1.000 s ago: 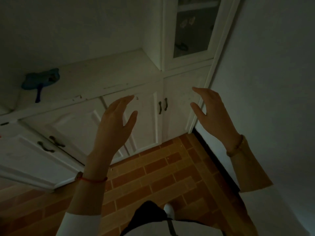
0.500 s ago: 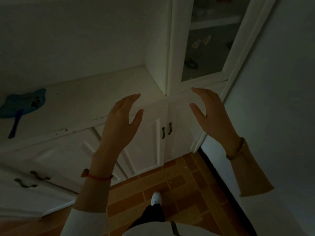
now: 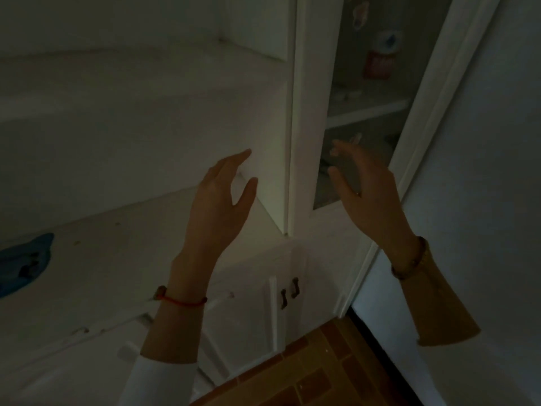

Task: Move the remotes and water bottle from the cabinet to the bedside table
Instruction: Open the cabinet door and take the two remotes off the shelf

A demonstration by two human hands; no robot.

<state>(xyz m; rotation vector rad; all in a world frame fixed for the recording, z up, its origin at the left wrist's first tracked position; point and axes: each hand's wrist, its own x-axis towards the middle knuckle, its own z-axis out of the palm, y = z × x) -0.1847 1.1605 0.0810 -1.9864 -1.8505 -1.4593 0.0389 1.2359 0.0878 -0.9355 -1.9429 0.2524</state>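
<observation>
Hands raised, empty, before cabinet [image 3: 310,118]. Left hand [image 3: 218,206] at 9 o'clock of the glass door [image 3: 363,118], fingers loosely spread; right hand [image 3: 369,194] over the pane, fingers relaxed and apart. Remotes and water bottle not identifiable: blurred items on shelves at 12 o'clock only. Advice: find the door's edge, swing it open fully, locate each item before reaching.

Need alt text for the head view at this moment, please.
Both hands, left hand and right hand, are raised open and empty before a dim white cabinet with a glass door. A blue object lies on the counter at left.
</observation>
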